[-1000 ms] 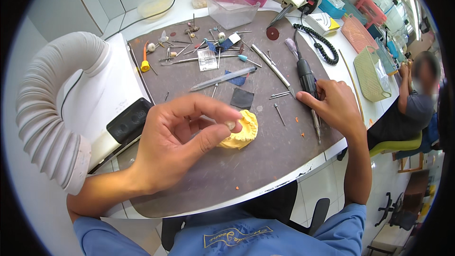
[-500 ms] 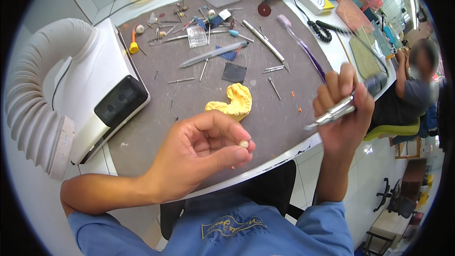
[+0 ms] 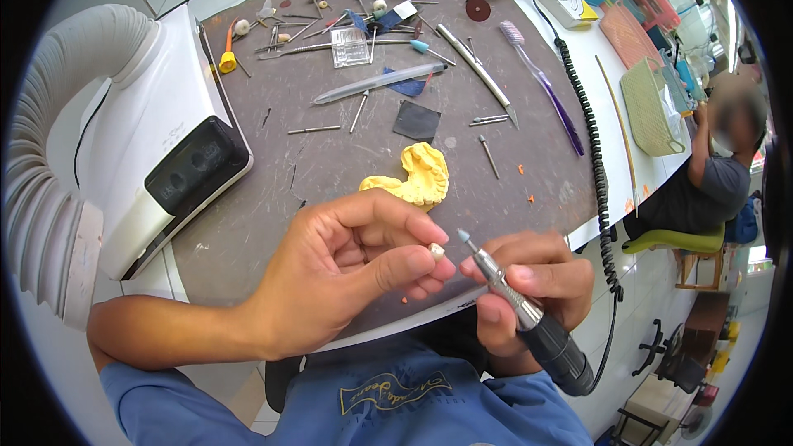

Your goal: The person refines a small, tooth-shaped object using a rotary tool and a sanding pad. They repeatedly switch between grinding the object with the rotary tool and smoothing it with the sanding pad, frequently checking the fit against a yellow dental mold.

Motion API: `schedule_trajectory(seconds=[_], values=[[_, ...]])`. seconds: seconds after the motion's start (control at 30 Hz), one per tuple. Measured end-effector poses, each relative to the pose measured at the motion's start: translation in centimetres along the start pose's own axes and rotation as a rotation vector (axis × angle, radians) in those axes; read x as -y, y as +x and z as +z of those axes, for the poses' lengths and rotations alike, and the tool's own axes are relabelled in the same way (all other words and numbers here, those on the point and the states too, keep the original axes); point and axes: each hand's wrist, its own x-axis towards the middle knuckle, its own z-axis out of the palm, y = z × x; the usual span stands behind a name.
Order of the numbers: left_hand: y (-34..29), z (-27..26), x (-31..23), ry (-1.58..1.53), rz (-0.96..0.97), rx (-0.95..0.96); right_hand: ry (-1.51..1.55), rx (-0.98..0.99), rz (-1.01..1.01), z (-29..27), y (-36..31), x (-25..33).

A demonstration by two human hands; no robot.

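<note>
Between the thumb and fingertips of my left hand (image 3: 355,268) is a small whitish dental crown (image 3: 436,253). My right hand (image 3: 537,281) is closed round a dental handpiece (image 3: 514,297), silver at the front and black at the back. Its pale blue pointed bur (image 3: 463,234) slants up toward the crown, a short gap apart from it. Just beyond my left hand a yellow dental cast (image 3: 417,177) lies on the grey-brown mat (image 3: 330,157); its near edge is hidden by my fingers.
Loose burs, a grey pen-like tool (image 3: 380,84), a knife (image 3: 477,70) and a purple toothbrush (image 3: 545,87) lie farther back. At left stands a white machine (image 3: 178,149) with a ribbed hose (image 3: 49,140). The coiled cord (image 3: 591,132) hangs over the right table edge. A seated person (image 3: 719,165) is at far right.
My right hand has come down and left, bringing the handpiece from the right edge to beside the crown, its bur now facing my left hand. The left hand keeps hold of the crown.
</note>
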Motion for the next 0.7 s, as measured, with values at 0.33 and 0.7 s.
schedule_trajectory(seconds=[0.33,0.7], values=[[-0.02,-0.04,0.01,0.015,-0.012,0.017,-0.008,0.018,0.073,0.89,-0.52,0.11],[-0.04,0.05,-0.09,0.022,-0.016,-0.001,-0.010,0.043,0.114,0.77,-0.27,0.53]])
